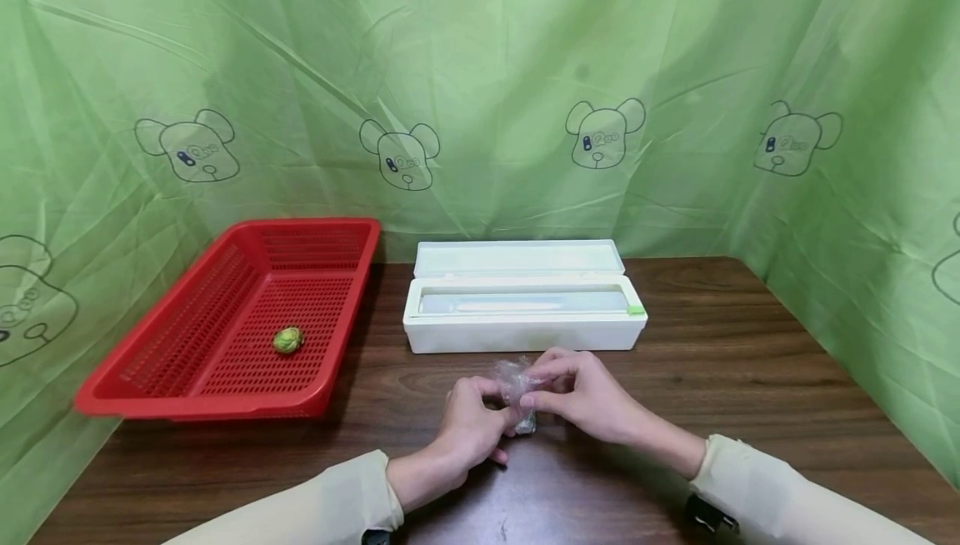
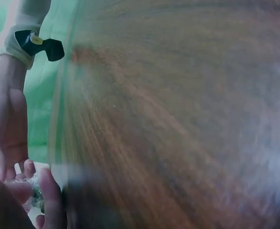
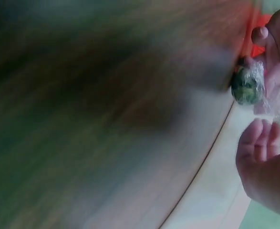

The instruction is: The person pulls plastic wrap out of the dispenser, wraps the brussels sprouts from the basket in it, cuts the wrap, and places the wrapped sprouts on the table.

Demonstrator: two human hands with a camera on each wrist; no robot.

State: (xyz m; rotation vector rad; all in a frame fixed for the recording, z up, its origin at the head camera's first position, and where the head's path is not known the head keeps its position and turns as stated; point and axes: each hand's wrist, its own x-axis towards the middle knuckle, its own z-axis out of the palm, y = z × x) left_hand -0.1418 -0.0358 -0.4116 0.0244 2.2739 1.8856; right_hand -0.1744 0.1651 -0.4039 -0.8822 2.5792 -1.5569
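Note:
A Brussels sprout (image 3: 246, 88) wrapped in clear cling film (image 1: 513, 378) is between the two hands, just in front of the white box. My left hand (image 1: 474, 422) grips the film close above the sprout, thumb and fingers bent around it. From the other side my right hand (image 1: 588, 397) pinches the loose gathered end of the film between thumb and fingers. In the head view the fingers and film hide most of the sprout; the right wrist view shows its green round side. Only a sliver of it appears in the left wrist view, among the fingers.
A white cling film box (image 1: 525, 335) with its lid (image 1: 519, 258) raised stands behind the hands; a green slider (image 1: 636, 310) sits at its right end. To the left is a red plastic basket (image 1: 217, 406) holding one bare Brussels sprout (image 1: 288, 340). Green curtains (image 1: 495, 53) enclose the wooden table (image 1: 750, 362).

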